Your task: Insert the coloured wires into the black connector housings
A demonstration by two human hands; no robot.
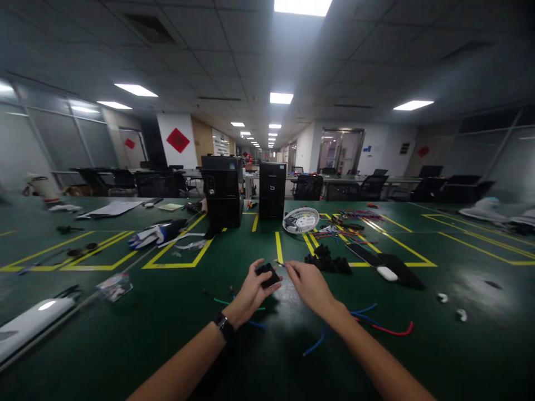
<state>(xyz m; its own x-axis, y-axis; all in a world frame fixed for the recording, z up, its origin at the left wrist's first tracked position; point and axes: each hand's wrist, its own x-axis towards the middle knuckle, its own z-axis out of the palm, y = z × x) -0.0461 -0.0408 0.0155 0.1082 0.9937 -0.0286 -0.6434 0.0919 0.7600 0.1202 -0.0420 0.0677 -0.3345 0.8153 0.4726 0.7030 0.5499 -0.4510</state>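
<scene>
My left hand (251, 289), with a dark watch on its wrist, is closed around a small black ridged block (268, 275). Just right of it, my right hand (307, 281) pinches a small thin piece (279, 263) between thumb and fingertips; its kind is too small to make out. The tip of that piece is close to the block, and I cannot tell whether they touch. Below the hands lie green and blue wires (257, 325), partly covered by my left forearm. More blue and red wires (390, 329) lie beside my right forearm.
Several black blocks (328, 260) are piled beyond my right hand. Behind them are a white basket (301, 220), bundled wires (355, 217) and two black computer cases (272, 192). A white mouse (387, 273) and earbuds (461, 315) lie right; a plastic bag (115, 287) lies left.
</scene>
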